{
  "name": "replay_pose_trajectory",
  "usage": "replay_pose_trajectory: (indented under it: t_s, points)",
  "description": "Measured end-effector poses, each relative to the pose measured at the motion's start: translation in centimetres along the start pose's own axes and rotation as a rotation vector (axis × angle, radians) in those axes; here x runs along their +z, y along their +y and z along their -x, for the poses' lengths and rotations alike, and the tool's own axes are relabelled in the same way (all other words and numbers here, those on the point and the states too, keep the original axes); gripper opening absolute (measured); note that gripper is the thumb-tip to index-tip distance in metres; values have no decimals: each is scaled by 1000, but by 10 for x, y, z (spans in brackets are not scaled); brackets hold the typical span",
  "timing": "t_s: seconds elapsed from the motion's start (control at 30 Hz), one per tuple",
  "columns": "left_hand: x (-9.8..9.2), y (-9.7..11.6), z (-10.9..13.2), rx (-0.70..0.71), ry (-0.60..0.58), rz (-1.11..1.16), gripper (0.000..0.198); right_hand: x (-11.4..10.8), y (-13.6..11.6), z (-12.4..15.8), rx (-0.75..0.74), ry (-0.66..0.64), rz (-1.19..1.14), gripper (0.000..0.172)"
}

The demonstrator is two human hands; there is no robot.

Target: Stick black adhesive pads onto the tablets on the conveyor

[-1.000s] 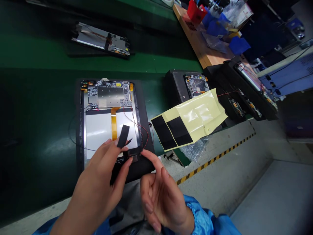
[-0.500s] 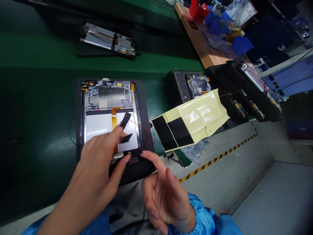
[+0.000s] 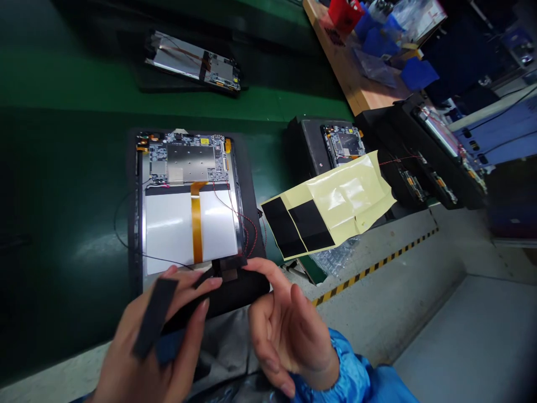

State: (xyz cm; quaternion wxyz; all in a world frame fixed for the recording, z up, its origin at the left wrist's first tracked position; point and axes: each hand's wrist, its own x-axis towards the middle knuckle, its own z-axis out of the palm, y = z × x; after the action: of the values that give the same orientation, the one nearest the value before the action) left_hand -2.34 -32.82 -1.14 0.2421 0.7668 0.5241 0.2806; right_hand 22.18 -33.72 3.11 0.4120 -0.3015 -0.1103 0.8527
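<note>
An opened tablet with a bare circuit board [image 3: 191, 162] and white battery pack [image 3: 170, 224] lies on a black pad [image 3: 247, 196]. My left hand [image 3: 155, 336] is at the tablet's near left corner, thumb and fingers apart. A black adhesive strip [image 3: 155, 316] clings to one of its fingers; a second dark piece by the other fingers is partly hidden. My right hand [image 3: 293, 330] has its index fingertip touching a small black tape piece [image 3: 235, 262] at the tablet's near edge, its other fingers loosely curled. A yellow backing sheet [image 3: 339, 196] carrying two black rectangles lies to the right.
Another opened tablet [image 3: 193, 61] lies farther back on the green table [image 3: 50, 145]. More opened units, one a tablet [image 3: 344, 143], sit at the right. Bins, one red bin [image 3: 344, 14], stand on a wooden board [image 3: 335, 61]. Thin wires [image 3: 247, 221] trail beside the battery.
My left hand has drawn back from over the battery toward me and down, carrying the black strip and uncovering the orange ribbon cable. My right index finger stays at the near edge.
</note>
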Motion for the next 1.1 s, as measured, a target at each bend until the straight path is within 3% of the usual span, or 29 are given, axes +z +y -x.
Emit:
replay_pose_trajectory:
  t_s: [0.13,0.2,0.4,0.67,0.83,1.1]
  points:
    - [-3,14,-27,189,65,-90,44,-1,-8,1,-30,15,56,84]
    - [-2,22,-36,206,109,-49,46,-1,-10,0,-23,-27,59,83]
    - [-3,35,-41,151,111,-49,30,-5,-6,-4,55,-110,60,81]
    - [0,32,-42,132,124,-33,27,-11,-2,-5,77,-5,142,85]
    - [2,42,-51,24,140,-103,14,-9,2,-4,49,33,181,85]
    - [11,56,-63,-54,218,21,28,-8,7,-2,-15,35,149,76]
